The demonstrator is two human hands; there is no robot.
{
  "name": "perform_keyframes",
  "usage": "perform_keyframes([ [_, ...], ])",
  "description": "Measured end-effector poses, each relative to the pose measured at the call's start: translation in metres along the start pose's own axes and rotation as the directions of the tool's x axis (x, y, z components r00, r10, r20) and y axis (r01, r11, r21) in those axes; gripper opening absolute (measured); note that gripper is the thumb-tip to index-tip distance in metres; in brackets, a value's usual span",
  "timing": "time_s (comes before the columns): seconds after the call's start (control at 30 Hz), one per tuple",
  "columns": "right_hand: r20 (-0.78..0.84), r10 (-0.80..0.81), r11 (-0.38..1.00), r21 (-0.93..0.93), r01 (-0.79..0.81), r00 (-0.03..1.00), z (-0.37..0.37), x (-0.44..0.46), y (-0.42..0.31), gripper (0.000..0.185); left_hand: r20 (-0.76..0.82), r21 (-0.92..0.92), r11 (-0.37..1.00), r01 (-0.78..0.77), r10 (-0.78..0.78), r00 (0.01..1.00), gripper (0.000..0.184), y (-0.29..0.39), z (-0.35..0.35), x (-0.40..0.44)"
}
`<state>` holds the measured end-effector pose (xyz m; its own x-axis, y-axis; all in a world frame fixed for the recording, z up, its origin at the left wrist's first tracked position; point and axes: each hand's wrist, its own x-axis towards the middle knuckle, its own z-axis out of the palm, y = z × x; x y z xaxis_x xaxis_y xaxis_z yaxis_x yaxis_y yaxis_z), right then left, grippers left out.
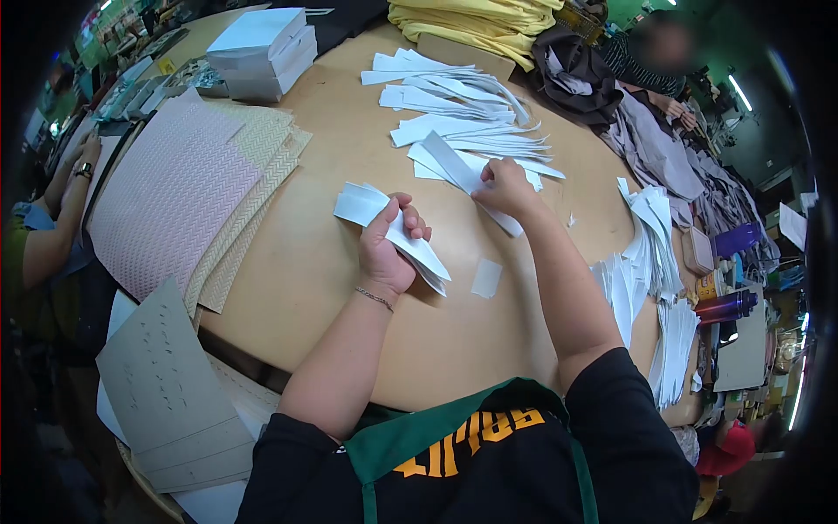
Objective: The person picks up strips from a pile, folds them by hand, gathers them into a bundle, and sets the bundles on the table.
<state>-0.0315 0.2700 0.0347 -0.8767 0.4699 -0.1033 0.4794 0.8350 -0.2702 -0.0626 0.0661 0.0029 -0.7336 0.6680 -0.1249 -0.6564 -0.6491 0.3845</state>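
My left hand is wrapped round a small bundle of white strips, whose ends stick out on both sides of the fingers. To its right, my right hand pinches a single white strip that slants across the table. The upper end of this strip overlaps the nearest of several piles of white strips at the back. A small white rectangle lies flat between my forearms.
Patterned sheets and grey card are at the left, a white stack behind. Yellow cloth lies at the back. More strips and a purple bottle are right. Co-workers sit at both sides.
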Motion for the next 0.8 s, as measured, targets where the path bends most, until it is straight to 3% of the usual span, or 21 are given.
perform_keyframes([
  [0.1,0.04,-0.141,0.977,0.167,0.132,0.989,-0.008,0.002,-0.004,0.029,-0.023,-0.014,1.0,0.012,-0.013,1.0,0.02,0.001,-0.002,0.002],
  [0.2,-0.074,-0.175,0.708,0.683,0.178,0.982,-0.036,-0.004,-0.028,0.025,-0.08,-0.033,0.998,0.044,-0.046,0.996,0.025,-0.002,-0.002,0.0],
  [0.3,-0.258,-0.302,0.44,0.816,0.374,0.918,-0.057,-0.011,-0.061,0.028,-0.098,-0.064,0.994,0.09,-0.096,0.991,0.036,-0.001,-0.004,0.003],
  [0.4,-0.308,-0.33,0.324,0.851,0.414,0.892,-0.05,-0.028,-0.09,0.025,-0.127,-0.075,0.994,0.076,-0.085,0.988,0.044,0.002,0.005,-0.003],
  [0.43,-0.266,-0.344,0.396,0.828,0.396,0.9,-0.044,-0.035,-0.093,0.023,-0.044,-0.068,0.993,0.094,-0.097,0.994,0.053,0.005,0.001,-0.003],
  [0.5,-0.171,-0.36,0.493,0.8,0.343,0.917,-0.021,-0.048,-0.092,0.023,-0.007,-0.127,0.992,-0.01,0.009,1.0,0.059,0.003,0.015,-0.008],
  [0.53,-0.092,-0.349,0.41,0.88,0.241,0.933,-0.003,-0.053,-0.089,0.022,0.008,-0.158,0.986,-0.059,0.061,0.998,0.062,0.003,0.022,-0.011],
  [0.57,-0.084,-0.351,0.392,0.891,0.228,0.933,0.009,-0.062,-0.084,0.022,0.165,-0.16,0.987,0.001,0.026,0.986,0.059,0.003,0.007,-0.009],
  [0.6,-0.076,-0.356,0.373,0.902,0.216,0.932,0.015,-0.07,-0.082,0.022,0.168,-0.152,0.988,0.017,0.009,0.986,0.054,0.001,0.005,-0.008],
  [0.67,0.004,-0.279,0.508,0.849,0.144,0.96,0.015,-0.083,-0.074,0.02,0.169,-0.139,0.989,0.046,-0.022,0.985,0.046,-0.003,0.004,-0.006],
  [0.7,0.042,-0.238,0.57,0.815,0.104,0.97,0.013,-0.088,-0.068,0.019,0.099,-0.143,0.988,0.057,-0.043,0.994,0.032,-0.003,0.01,-0.008],
  [0.8,0.117,-0.281,0.761,0.632,0.147,0.953,-0.012,-0.08,-0.048,0.019,0.073,-0.033,0.999,-0.018,0.021,0.997,0.025,-0.008,-0.007,-0.003],
])
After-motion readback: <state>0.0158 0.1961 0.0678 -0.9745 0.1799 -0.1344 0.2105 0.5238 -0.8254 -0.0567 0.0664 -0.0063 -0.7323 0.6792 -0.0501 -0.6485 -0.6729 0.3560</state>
